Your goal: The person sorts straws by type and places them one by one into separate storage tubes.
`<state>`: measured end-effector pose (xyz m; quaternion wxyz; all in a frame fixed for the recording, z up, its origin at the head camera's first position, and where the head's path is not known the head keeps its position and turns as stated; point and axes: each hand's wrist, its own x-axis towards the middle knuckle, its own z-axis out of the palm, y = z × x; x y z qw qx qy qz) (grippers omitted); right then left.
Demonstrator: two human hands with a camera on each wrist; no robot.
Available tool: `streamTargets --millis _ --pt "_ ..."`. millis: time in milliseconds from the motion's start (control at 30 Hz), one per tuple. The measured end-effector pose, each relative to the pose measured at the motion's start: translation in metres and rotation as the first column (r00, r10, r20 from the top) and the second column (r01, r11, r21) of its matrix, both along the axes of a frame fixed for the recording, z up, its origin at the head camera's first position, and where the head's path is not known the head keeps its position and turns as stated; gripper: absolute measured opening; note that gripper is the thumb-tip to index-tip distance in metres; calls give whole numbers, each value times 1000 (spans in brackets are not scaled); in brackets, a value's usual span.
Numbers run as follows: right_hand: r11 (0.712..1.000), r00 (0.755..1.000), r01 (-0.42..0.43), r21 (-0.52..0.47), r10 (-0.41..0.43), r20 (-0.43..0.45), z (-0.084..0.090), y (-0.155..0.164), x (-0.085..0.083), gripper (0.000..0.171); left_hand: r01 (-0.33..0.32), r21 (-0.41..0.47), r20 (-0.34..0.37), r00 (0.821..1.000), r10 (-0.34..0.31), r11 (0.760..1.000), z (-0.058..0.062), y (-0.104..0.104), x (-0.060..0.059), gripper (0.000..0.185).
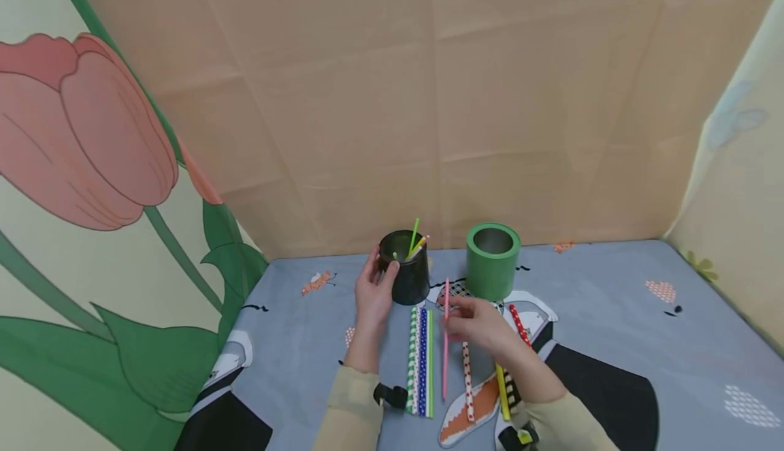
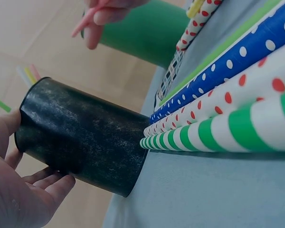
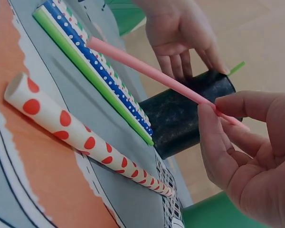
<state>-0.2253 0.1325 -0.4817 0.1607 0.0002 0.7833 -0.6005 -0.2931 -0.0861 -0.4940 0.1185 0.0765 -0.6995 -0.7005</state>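
Pink straw lifted, black cup steadied

Your right hand [image 1: 474,325] pinches the pink straw [image 1: 446,342] mid-table; your left hand [image 1: 375,294] cups the black cup [image 1: 405,267] toward the back edge. Next, likely tip the straw in.

Open cloth right of green cup [image 1: 493,260] — straws [image 1: 421,362] crowd the middle.
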Motion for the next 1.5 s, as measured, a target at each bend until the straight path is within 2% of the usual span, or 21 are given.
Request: streamTargets --millis 267,700,867,1000,1100,1233,1367,1500 --pt "998 999 34 -46 -34 -1 2 2 -1 44 4 7 -23 1000 -4 1000 -1 -1 1 63" --pt "991 999 37 -129 -36 9 11 11 -3 45 -5 -14 -22 1000 5 1000 1 -1 1 63" --pt "987 997 47 -157 -55 -48 14 15 -4 47 -3 -25 -26 1000 3 1000 1 1 0 63" --pt "978 984 96 -185 -121 -130 22 13 -6 44 -3 -20 -41 999 2 1000 0 0 1 63" --pt "961 960 151 -233 -199 -198 37 9 -8 41 -5 -17 -48 999 4 1000 -1 0 2 63" --pt "927 906 186 -324 -290 -309 55 3 -12 39 -1 -9 -51 999 0 1000 -1 1 2 63" --pt "899 829 183 -398 -359 -429 67 -6 -15 35 9 6 -51 999 -9 1000 -1 1 3 64" --pt "858 731 183 -479 -445 -517 72 -18 -18 29 17 17 -41 999 -16 1000 -1 0 3 65"
